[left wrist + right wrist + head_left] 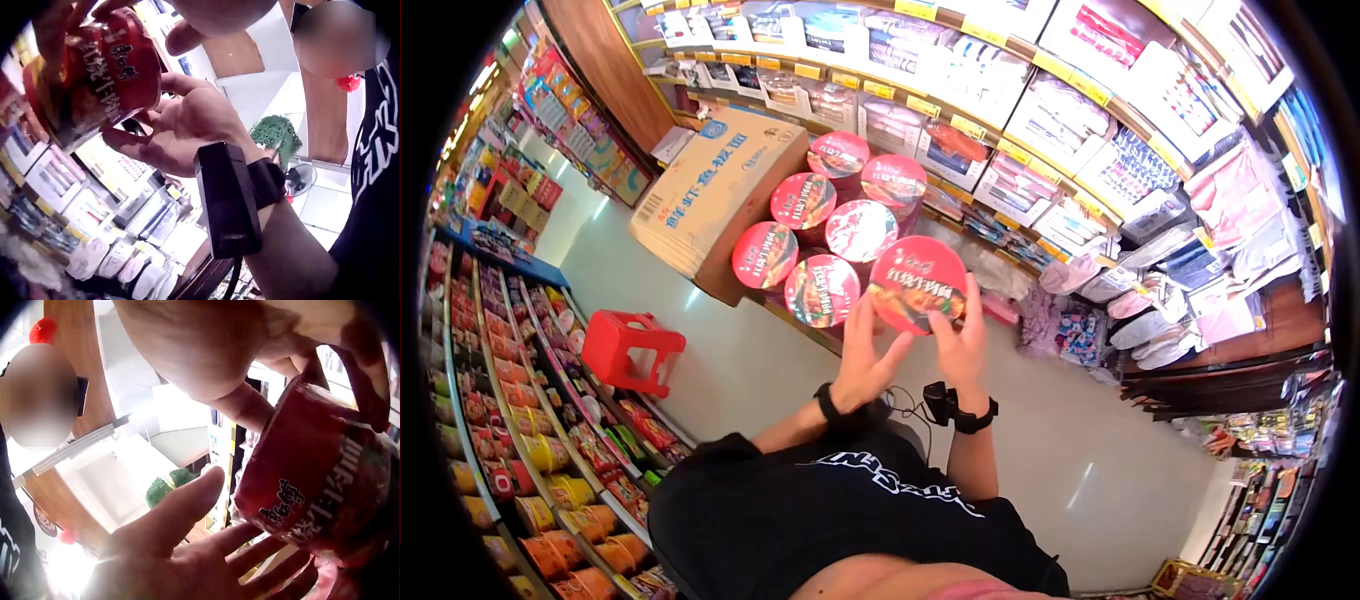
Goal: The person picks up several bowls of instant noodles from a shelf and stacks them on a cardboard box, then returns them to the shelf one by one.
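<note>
A red instant noodle cup (917, 285) with a printed lid is up in front of the person, nearer than the other cups. The right hand (962, 358) grips it at the near right side, thumb over the lid's edge and fingers along the wall. Beside the cup's left side is the left hand (866, 362), its thumb held apart. In the right wrist view the left hand's fingers (253, 565) are straight against the lower part of the cup (312, 481). Several matching noodle cups (823, 290) stand grouped just beyond, lids up.
A large cardboard carton (720, 190) adjoins the grouped cups. Shelves of packaged textiles (900, 50) curve along the far side. On the floor at left is a red stool (632, 350), near shelves of noodle cups (545, 455). A thin cable (910, 405) hangs between the wrists.
</note>
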Available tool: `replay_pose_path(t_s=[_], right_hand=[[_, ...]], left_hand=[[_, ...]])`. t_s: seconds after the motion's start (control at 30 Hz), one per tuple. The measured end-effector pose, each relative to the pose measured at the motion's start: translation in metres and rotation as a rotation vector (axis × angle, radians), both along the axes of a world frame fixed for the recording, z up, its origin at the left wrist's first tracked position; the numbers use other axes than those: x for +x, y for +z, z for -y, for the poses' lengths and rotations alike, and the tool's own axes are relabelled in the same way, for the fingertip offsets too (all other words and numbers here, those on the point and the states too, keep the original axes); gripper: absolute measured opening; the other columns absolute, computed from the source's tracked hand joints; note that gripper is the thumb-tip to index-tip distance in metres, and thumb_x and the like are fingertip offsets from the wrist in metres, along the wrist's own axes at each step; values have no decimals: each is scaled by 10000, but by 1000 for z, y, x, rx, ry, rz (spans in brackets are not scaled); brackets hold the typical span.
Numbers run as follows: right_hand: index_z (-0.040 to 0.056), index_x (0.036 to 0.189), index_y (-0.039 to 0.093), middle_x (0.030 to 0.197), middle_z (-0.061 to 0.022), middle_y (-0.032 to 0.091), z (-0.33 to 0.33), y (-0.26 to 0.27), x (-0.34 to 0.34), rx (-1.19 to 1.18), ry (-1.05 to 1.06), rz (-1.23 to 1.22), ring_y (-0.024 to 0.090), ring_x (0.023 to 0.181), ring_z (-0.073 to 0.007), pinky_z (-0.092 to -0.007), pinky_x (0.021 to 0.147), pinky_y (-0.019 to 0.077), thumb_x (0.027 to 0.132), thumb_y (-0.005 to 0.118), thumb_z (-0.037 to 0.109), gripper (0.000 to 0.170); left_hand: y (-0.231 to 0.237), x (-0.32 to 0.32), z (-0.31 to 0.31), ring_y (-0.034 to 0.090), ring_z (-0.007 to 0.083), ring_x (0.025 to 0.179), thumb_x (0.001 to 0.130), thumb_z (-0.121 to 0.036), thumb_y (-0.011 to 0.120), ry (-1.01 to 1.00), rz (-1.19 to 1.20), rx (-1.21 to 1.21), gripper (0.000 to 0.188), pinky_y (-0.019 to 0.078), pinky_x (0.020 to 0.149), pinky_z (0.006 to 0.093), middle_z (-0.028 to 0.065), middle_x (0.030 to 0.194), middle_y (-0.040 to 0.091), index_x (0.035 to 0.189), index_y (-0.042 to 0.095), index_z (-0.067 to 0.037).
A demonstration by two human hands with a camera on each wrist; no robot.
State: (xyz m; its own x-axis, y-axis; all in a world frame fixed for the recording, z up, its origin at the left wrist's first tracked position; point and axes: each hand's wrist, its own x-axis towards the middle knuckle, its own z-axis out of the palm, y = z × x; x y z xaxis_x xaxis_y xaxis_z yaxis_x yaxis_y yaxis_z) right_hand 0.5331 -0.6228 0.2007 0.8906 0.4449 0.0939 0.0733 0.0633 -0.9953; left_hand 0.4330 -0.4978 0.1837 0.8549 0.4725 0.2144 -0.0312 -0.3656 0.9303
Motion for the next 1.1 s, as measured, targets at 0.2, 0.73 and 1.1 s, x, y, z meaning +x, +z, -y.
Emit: replay_pose_path(t_s=[0.2,0.73,1.1], right_hand=[[-20,1506,222,1283,-147,548,-7,22,85,-193,-30,293,580,1071,-164,-290,901,487,909,572,40,694],[-42,1463,301,1370,-166,475,-220,25,303,-172,677,88,496,1217,-216,-323,1026,411,837,576,0,685],[-26,1499,250,1490,-174,364,-290,-23,328,-32,1066,60,384,1352,-236,-352,1127,299,869,644,58,749]], left_hand=[[20,94,9,435,359,1185,851,-239,697,124,144,-60,793,386,986,424,219,1346,429,1459,271,38],[12,289,-82,329,304,1351,835,-71,674,906,353,-266,983,286,1122,430,220,1506,197,1523,-20,36],[-16,297,-128,423,255,1305,897,-56,603,964,458,-256,900,377,1070,344,212,1487,311,1517,-42,38]])
